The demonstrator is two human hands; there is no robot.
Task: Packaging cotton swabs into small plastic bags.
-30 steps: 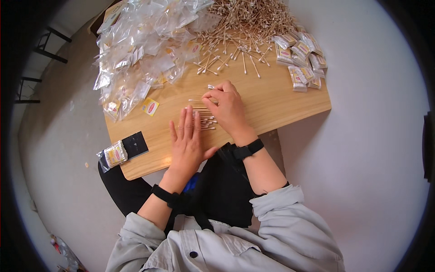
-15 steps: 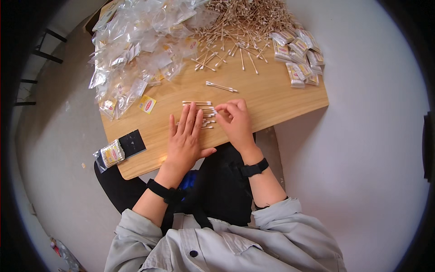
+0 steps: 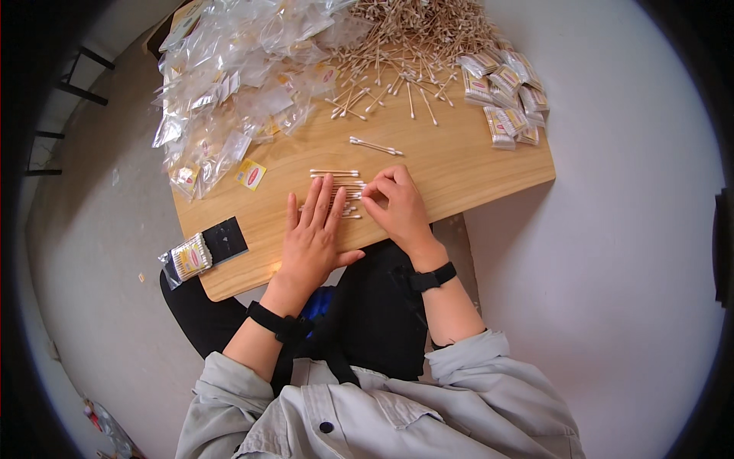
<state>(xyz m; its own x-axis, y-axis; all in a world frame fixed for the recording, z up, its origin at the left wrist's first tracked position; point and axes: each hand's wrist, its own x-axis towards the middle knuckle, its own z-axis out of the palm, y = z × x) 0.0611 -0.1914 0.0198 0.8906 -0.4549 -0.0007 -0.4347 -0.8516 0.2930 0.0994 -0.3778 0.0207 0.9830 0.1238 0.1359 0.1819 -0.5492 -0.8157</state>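
A small row of cotton swabs (image 3: 348,184) lies side by side on the wooden table (image 3: 413,187). Flat over them rests my left hand (image 3: 312,229), its fingers stretched out and covering much of the row. At the row's right end, my right hand (image 3: 395,206) has thumb and forefinger pinched together by the white swab tips. Whether a swab is between those fingertips is hidden. Farther off lies a small separate bunch of swabs (image 3: 375,146). Left of my left hand is a yellow and white label card (image 3: 251,174).
Clear plastic bags (image 3: 237,76) are heaped at the far left, beside a big pile of loose swabs (image 3: 428,34). Several filled swab packets (image 3: 505,122) sit at the right. A packet of swabs (image 3: 191,258) lies on a black pad (image 3: 225,239) by the near left edge.
My right hand has shifted slightly nearer along the swab tips, its thumb and forefinger now closer together. My left hand stays flat on the row.
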